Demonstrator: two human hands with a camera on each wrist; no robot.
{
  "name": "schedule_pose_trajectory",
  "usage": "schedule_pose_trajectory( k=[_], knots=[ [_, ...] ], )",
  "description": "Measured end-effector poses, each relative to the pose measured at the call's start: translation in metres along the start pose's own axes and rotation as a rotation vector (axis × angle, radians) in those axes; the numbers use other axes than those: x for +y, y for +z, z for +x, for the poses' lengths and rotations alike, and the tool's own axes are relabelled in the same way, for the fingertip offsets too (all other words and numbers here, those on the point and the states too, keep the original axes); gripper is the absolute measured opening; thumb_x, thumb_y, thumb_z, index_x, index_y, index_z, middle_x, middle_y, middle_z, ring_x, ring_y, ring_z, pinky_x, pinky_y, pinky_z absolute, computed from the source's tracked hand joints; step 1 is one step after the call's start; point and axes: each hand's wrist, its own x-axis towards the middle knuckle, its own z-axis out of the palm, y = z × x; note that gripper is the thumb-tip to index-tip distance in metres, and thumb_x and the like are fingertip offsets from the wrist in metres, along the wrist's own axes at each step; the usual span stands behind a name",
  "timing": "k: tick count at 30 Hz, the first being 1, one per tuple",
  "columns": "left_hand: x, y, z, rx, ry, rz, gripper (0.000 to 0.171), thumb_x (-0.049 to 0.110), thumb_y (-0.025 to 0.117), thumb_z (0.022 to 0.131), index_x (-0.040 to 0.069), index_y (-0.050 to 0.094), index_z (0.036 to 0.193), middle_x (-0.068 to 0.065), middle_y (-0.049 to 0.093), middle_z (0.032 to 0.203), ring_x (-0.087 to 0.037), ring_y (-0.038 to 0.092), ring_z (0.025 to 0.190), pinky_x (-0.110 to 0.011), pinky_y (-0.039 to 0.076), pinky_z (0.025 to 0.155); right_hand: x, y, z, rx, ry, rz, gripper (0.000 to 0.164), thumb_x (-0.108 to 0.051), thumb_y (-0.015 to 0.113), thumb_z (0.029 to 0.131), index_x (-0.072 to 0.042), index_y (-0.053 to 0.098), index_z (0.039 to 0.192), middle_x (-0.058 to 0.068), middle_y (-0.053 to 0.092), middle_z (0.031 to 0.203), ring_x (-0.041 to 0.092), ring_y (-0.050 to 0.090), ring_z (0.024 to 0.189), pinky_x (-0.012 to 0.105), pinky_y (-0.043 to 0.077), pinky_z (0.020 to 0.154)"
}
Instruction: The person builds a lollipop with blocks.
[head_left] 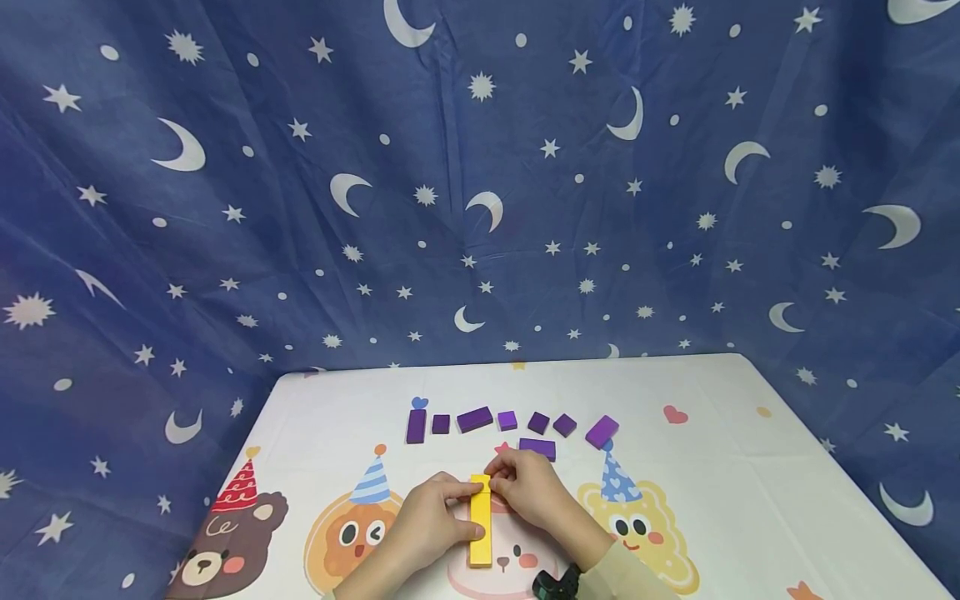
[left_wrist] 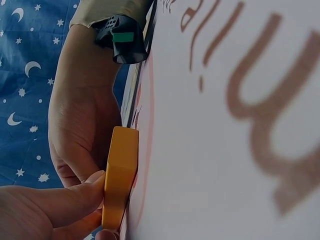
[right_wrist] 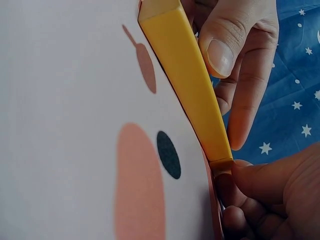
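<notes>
A long yellow block (head_left: 481,548) lies on the table, pointing away from me. At its far end sits a small yellow block (head_left: 482,479), touching it end to end. My left hand (head_left: 432,518) holds the long block from the left, its thumb on the block's side and the index finger near the far end. My right hand (head_left: 531,487) pinches the small block from the right, thumb and fingertips at the join. In the right wrist view the seam between the long block (right_wrist: 186,82) and the small one shows beside the right thumb; the right fingers partly hide the small block.
Several purple blocks stand in a loose row beyond the hands, among them an oblong one (head_left: 416,426) on the left and a tilted one (head_left: 602,432) on the right. Another purple block (head_left: 537,448) lies just past my right hand. The white tablecloth (head_left: 720,467) has printed cartoon figures.
</notes>
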Motion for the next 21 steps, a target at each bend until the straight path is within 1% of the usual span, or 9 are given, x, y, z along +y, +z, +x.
schedule_pose_trajectory(
  k=[10,17,21],
  knots=[
    [0.0006,-0.0005,-0.0005,0.007,-0.003,0.007,0.053,0.026,0.1,0.071,0.022,0.083,0.122,0.012,0.073,0.108,-0.013,0.067,0.106,-0.028,0.051,0.087,0.0003,0.002,0.0005,0.005,-0.009,-0.009,0.009,-0.009,0.079,0.095,-0.018,0.079,0.095,-0.008,0.065,0.079,0.009,0.056,0.073,0.021,0.047,0.062],
    [0.0004,-0.0002,-0.0003,0.002,0.002,0.015,0.053,0.026,0.1,0.071,0.022,0.083,0.122,0.012,0.072,0.107,-0.011,0.066,0.104,-0.027,0.05,0.086,0.0002,0.0005,0.0001,0.002,-0.009,-0.013,0.007,-0.01,0.079,0.095,-0.017,0.079,0.098,-0.007,0.065,0.08,0.01,0.056,0.073,0.021,0.047,0.062],
    [0.0006,-0.0008,0.0001,-0.002,-0.001,0.013,0.053,0.026,0.1,0.071,0.022,0.083,0.121,0.012,0.072,0.107,-0.011,0.066,0.105,-0.028,0.051,0.088,-0.0009,-0.0006,-0.0002,-0.009,-0.006,-0.007,0.007,-0.011,0.079,0.096,-0.017,0.079,0.099,-0.007,0.065,0.08,0.01,0.056,0.073,0.021,0.047,0.062]
  ],
)
